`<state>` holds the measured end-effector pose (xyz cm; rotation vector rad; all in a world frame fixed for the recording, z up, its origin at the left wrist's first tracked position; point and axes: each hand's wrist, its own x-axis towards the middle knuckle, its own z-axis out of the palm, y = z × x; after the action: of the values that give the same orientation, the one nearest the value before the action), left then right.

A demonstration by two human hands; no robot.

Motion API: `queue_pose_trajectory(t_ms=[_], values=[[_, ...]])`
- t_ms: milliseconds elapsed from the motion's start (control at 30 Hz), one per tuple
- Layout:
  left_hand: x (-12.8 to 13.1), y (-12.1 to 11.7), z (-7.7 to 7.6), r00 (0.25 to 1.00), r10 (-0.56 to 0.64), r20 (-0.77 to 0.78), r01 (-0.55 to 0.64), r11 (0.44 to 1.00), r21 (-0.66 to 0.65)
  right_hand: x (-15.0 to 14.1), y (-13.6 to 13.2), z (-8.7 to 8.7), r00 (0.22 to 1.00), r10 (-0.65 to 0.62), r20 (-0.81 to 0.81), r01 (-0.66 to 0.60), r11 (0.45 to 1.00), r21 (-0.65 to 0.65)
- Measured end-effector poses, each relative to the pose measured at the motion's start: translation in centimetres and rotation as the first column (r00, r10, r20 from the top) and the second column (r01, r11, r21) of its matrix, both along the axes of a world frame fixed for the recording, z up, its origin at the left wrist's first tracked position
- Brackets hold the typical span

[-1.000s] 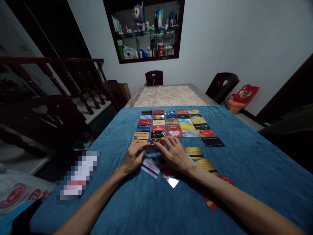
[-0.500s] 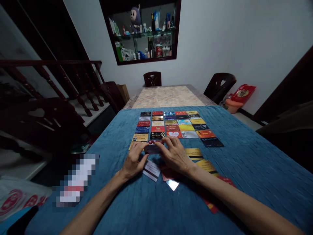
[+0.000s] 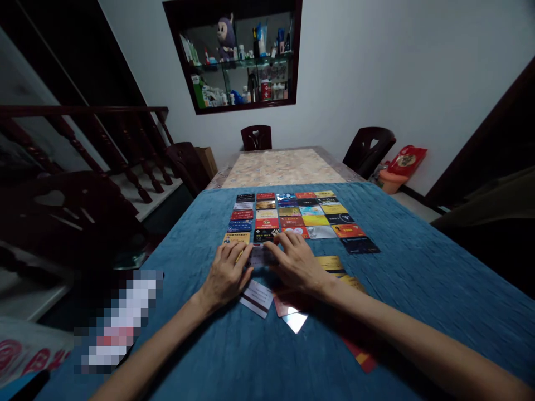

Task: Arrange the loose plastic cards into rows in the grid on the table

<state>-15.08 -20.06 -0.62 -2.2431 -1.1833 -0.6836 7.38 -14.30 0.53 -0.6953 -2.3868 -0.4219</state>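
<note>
In the head view, a greyish plastic card (image 3: 262, 257) lies between my hands, just below the column with a black and gold card (image 3: 266, 236). My left hand (image 3: 225, 273) has curled fingers at its left edge. My right hand (image 3: 297, 262) bends over its right side, thumb and fingertips on it, hiding part of the card. Above them, several colourful cards (image 3: 290, 221) are set out in rows and columns. Below my left hand rests a white card with a dark stripe (image 3: 256, 299). Reddish (image 3: 288, 303) and shiny white (image 3: 296, 321) cards overlap under my right wrist.
A blue cloth (image 3: 200, 356) covers the near table; a patterned tabletop (image 3: 280, 167) shows beyond. Gold cards (image 3: 330, 263) and a red card (image 3: 361, 351) lie partly under my right forearm. A blurred pale item (image 3: 125, 317) sits at the left edge. Chairs (image 3: 370, 150) surround the table.
The card between my hands has tipped from a dark, raised view to lying flatter, its greyish face showing. Both hands have flattened slightly over it. The camera view has shifted a little.
</note>
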Motion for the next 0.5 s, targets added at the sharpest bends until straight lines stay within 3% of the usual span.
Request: queue_pose_trajectory(t_ms=[167,500], values=[[-0.9,1.5,1.4,0.996,0.005,-0.085,-0.006,1.000,-0.012,-0.2,1.7,0.5,0.999,0.044,0.019,-0.043,0.998,-0.040],[-3.9,6.0,3.2,0.997,-0.008,-0.077,-0.002,0.992,-0.124,-2.2,5.6,1.8,0.997,0.070,0.023,-0.064,0.979,-0.194]])
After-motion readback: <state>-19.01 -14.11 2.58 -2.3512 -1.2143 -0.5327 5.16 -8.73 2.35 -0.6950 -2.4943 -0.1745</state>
